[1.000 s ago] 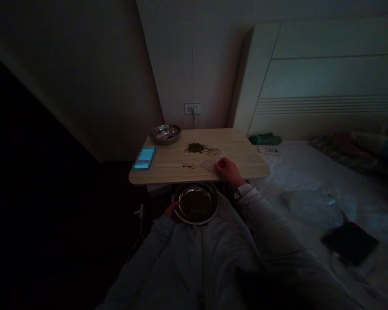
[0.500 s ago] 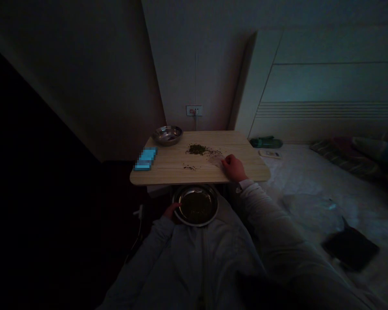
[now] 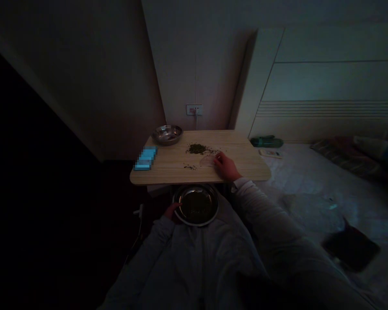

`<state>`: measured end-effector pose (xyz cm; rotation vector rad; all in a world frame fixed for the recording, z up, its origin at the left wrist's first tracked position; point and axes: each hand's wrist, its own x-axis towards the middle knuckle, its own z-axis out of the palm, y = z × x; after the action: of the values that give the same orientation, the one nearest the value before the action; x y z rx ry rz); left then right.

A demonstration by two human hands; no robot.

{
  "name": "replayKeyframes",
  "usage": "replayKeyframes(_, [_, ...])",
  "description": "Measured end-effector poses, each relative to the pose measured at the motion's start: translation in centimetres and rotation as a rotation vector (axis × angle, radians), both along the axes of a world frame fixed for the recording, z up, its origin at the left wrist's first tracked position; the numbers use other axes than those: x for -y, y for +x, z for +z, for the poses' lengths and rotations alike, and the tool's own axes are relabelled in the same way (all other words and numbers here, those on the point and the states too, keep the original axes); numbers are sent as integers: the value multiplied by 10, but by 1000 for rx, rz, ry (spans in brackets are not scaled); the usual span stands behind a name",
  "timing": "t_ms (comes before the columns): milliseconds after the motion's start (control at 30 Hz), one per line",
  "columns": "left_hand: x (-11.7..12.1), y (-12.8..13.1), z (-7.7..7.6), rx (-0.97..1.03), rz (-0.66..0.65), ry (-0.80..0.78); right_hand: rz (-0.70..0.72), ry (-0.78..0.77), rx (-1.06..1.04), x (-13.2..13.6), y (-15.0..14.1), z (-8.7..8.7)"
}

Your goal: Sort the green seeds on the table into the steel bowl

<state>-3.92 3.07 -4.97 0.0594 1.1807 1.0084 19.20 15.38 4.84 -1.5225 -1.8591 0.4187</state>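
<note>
The right hand [image 3: 226,167] pinches the right end of a clear plastic piece [image 3: 207,161] between closed fingertips. The piece juts left from them over the table [image 3: 164,171], its long axis roughly left to right. Just beyond lies a heap of green grains [image 3: 196,149]. Nearer, the left hand [image 3: 172,210] clasps a metal bowl [image 3: 197,223] by its left rim.
</note>
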Motion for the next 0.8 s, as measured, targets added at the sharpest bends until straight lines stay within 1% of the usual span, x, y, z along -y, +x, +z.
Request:
replayKeyframes(200, [1, 0, 1, -9, -45, -6, 69, -24, -21, 1, 5, 2])
replayKeyframes(367, [2, 1, 1, 12, -15, -5, 108, -27, -36, 4, 9, 2])
replayKeyframes(500, [2, 2, 4, 26, -28, -2, 107, -32, -35, 7, 12, 1])
replayKeyframes(600, [2, 3, 5, 45, -28, -34, 121, -41, -38, 11, 12, 0])
replayKeyframes(700, [2, 4, 9, 64, -15, -53, 105, -52, -28, 14, 11, 1])
replayKeyframes(800, [3, 8, 19, 68, 2, -51, 97, -53, -18, 17, 8, 2])
